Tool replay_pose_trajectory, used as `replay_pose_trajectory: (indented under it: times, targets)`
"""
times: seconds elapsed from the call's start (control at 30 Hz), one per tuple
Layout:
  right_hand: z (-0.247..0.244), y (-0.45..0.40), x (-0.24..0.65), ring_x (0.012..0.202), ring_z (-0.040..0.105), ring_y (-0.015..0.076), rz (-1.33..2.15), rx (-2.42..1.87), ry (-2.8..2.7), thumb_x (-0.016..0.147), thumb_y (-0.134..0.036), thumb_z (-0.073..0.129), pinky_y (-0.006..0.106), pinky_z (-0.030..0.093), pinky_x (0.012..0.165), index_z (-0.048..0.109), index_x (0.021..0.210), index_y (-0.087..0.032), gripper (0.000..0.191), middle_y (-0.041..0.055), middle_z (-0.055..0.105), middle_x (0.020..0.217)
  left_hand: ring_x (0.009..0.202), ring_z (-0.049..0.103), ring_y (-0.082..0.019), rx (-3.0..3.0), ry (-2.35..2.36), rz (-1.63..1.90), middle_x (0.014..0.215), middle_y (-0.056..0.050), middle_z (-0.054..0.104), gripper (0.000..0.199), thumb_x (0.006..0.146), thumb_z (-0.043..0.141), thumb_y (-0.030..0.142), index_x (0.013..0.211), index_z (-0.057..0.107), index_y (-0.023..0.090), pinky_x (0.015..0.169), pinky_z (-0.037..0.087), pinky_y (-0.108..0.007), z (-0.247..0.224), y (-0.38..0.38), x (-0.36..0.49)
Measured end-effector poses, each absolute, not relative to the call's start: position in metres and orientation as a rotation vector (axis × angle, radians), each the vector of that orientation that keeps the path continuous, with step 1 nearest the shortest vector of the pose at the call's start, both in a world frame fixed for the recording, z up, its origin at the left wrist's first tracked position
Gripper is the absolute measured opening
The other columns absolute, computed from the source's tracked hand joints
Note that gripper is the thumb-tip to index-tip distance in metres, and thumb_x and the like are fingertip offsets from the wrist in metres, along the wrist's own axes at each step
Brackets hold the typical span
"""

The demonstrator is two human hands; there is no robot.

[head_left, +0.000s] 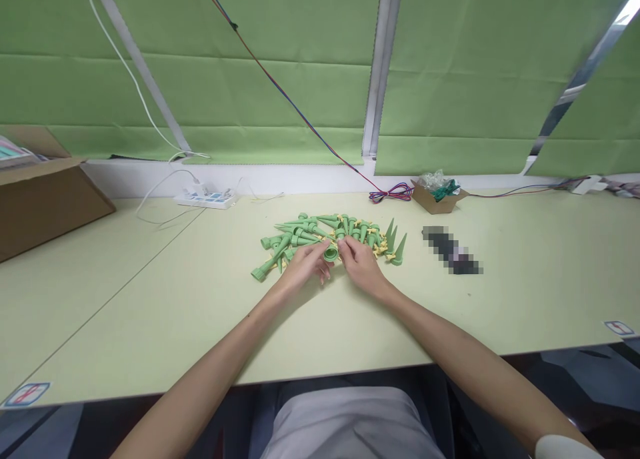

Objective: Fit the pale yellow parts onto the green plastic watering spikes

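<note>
Both of my hands meet in front of a pile of green plastic plant-watering spikes, heaped with small yellow pieces among them. My left hand grips one green watering spike between thumb and fingers, its round hollow end facing me. Close beside that spike, my right hand is closed in a pinch at the fingertips. Whatever sits between the right fingertips is too small and covered to make out. A few green pointed spikes stand upright at the pile's right end.
Behind the pile, a power strip with white cables lies at the back left. A cardboard box is at far left. A small carton with plastic bags stands beside coiled wires. A blurred dark item lies to the right.
</note>
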State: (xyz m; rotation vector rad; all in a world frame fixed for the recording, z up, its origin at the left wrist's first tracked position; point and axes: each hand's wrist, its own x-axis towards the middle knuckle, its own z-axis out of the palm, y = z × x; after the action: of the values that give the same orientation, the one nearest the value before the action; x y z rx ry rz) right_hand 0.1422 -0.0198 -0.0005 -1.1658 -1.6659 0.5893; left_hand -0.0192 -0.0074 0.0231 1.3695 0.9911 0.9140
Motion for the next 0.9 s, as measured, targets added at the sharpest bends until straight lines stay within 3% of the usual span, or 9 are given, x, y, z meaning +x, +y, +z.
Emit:
replay_pose_trajectory:
  times: [0.17,0.43,0.73,0.9]
  targets:
    - [0.0,-0.019,0.142,0.061,0.044,0.0146,0.584,-1.17,-1.671,0.102,-0.046,0.035,0.027,0.032,0.062,0.04,0.07,-0.022,0.04,-0.0018,0.051,0.066,0.057,0.061,-0.016,1.42,0.942,0.914,0.062,-0.002,0.057,0.039,0.085,0.066,0.056,0.081,0.065,0.018,0.049,0.047,-0.028,0.023,-0.007,-0.021]
    - [-0.004,-0.013,0.145,0.06,0.044,0.0152,0.571,-1.209,-1.686,0.102,-0.049,0.032,0.028,0.031,0.062,0.041,0.068,-0.022,0.044,-0.0016,0.046,0.063,0.065,0.062,-0.014,1.649,0.881,0.921,0.088,-0.004,0.063,0.035,0.083,0.067,0.053,0.084,0.063,0.018,0.052,0.05,-0.027,0.025,-0.008,-0.021]
    - [-0.005,-0.01,0.145,0.058,0.042,0.0155,0.585,-1.229,-1.661,0.1,-0.051,0.032,0.029,0.03,0.059,0.038,0.064,-0.022,0.047,-0.0015,0.043,0.059,0.069,0.06,-0.016,1.833,0.98,0.987,0.091,-0.007,0.064,0.034,0.082,0.068,0.05,0.095,0.07,0.018,0.049,0.045,-0.024,0.025,-0.011,-0.02]
    - [-0.006,-0.009,0.145,0.058,0.042,0.016,0.606,-1.235,-1.645,0.099,-0.054,0.031,0.03,0.03,0.059,0.039,0.063,-0.022,0.049,-0.0008,0.043,0.059,0.08,0.062,-0.018,1.992,1.035,1.096,0.104,-0.009,0.063,0.031,0.085,0.066,0.045,0.101,0.069,0.018,0.059,0.051,-0.027,0.013,-0.006,-0.021]
